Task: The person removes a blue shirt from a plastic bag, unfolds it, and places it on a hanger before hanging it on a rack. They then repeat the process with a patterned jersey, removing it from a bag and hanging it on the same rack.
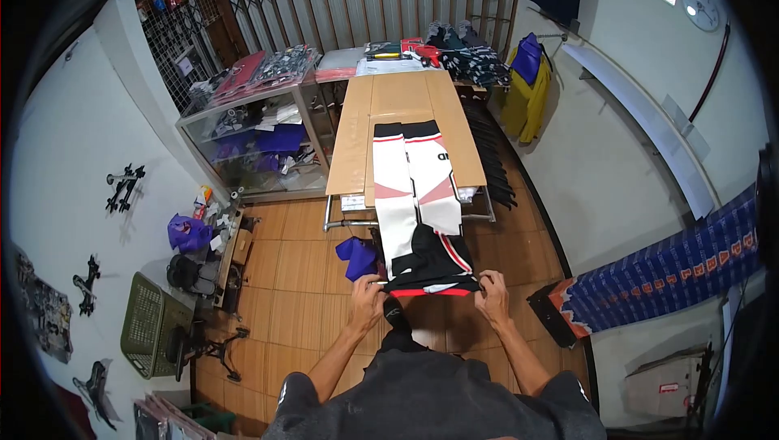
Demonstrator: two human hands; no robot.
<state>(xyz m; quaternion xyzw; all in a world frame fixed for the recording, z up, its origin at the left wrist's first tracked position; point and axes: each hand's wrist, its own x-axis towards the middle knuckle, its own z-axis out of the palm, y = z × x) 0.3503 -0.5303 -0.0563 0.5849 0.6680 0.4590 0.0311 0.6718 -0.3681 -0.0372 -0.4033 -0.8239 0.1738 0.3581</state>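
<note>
Both hands grip the near hem of a white, black and red sports jersey (pixel 418 197); the left hand (pixel 367 292) pinches its left corner, the right hand (pixel 492 290) its right corner; the jersey lies lengthwise along the desk (pixel 357 140), its near end hanging off the desk's front edge; a glass display cabinet (pixel 243 144) stands left of the desk.

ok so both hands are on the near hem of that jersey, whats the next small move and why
Probably lift the hem and fold it away over the white part. The left hand and right hand each pinch a near corner of the jersey, which lies lengthwise on the cardboard-topped table with its black near end hanging over the table's edge, so the grip suits a fold forward.
</note>
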